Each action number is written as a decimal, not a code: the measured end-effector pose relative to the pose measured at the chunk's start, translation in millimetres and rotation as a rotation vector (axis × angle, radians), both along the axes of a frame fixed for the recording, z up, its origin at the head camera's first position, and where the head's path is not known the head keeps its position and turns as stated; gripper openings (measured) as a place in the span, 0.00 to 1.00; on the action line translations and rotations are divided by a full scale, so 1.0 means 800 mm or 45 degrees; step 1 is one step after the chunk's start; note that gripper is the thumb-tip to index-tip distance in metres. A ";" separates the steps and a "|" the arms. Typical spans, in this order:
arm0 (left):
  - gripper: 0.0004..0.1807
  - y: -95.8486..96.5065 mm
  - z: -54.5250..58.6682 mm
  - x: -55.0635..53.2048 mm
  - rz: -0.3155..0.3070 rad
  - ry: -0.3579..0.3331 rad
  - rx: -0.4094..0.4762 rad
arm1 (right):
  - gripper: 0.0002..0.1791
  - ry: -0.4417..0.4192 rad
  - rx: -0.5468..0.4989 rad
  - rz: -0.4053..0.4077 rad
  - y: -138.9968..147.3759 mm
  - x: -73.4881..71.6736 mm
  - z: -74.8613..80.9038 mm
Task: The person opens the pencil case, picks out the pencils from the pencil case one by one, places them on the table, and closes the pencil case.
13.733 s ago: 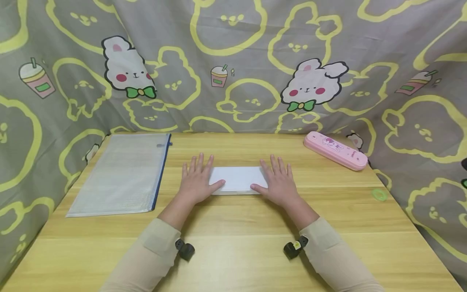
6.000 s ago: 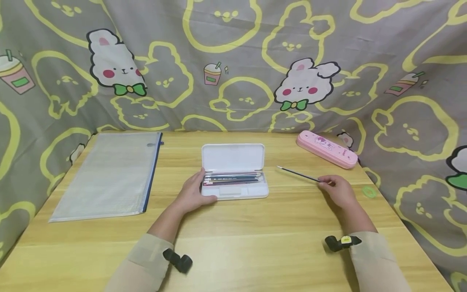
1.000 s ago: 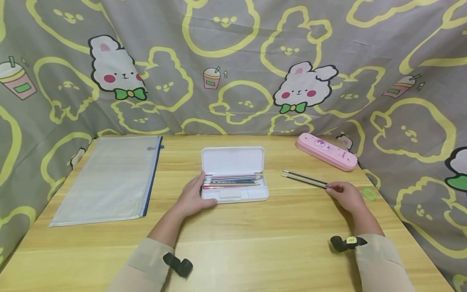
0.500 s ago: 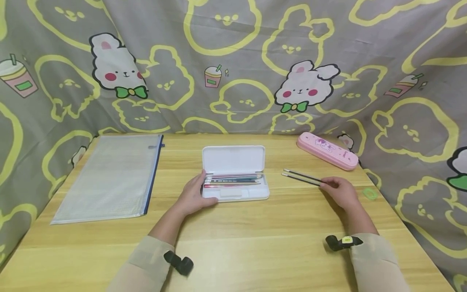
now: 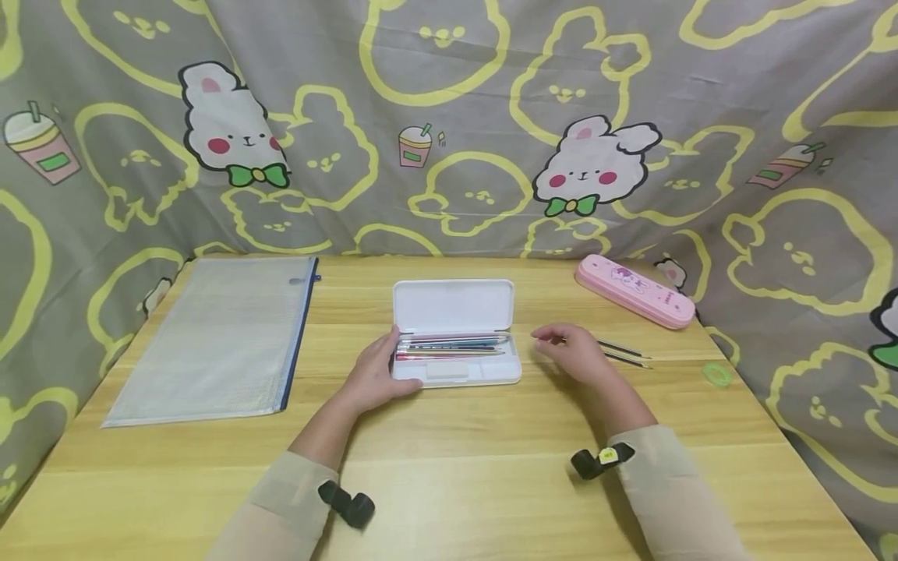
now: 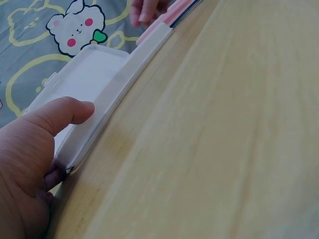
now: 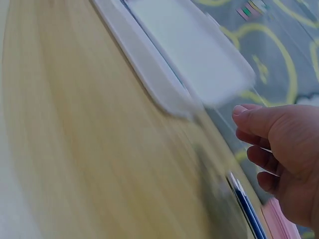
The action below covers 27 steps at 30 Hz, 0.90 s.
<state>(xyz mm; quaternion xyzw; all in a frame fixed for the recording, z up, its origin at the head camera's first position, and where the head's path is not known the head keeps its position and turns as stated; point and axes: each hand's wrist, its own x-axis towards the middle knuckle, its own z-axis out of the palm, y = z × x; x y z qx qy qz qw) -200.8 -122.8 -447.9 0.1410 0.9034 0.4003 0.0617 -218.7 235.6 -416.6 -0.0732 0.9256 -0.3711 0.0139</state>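
Pencils (image 5: 449,347) lie in the open white case (image 5: 500,374), long axis left to right; the left hand (image 5: 375,372), nearer, grips its left end; I see the right hand (image 5: 571,353), loosely curled, holding nothing, just beyond its right end; 2 loose pencils (image 5: 626,349) farther right.

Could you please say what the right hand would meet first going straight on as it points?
The right hand would probably meet the open white pencil case, though the hand's height is unclear.

Beige sleeves (image 5: 281,510); black wrist cameras (image 5: 359,510), right bearing yellow sticker (image 5: 608,456), apparently lettered.
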 end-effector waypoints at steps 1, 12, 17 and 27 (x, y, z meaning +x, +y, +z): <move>0.62 0.000 0.000 0.000 0.000 -0.002 0.003 | 0.13 -0.003 0.002 0.018 -0.009 -0.001 0.001; 0.62 0.001 0.001 -0.001 0.004 -0.001 -0.004 | 0.11 -0.068 0.129 0.216 -0.067 -0.024 -0.002; 0.62 0.001 0.003 -0.001 0.004 -0.005 -0.007 | 0.11 -0.089 0.212 0.224 -0.076 -0.027 0.000; 0.62 0.001 0.001 -0.003 -0.002 -0.018 -0.020 | 0.08 -0.063 0.318 0.302 -0.085 -0.031 0.004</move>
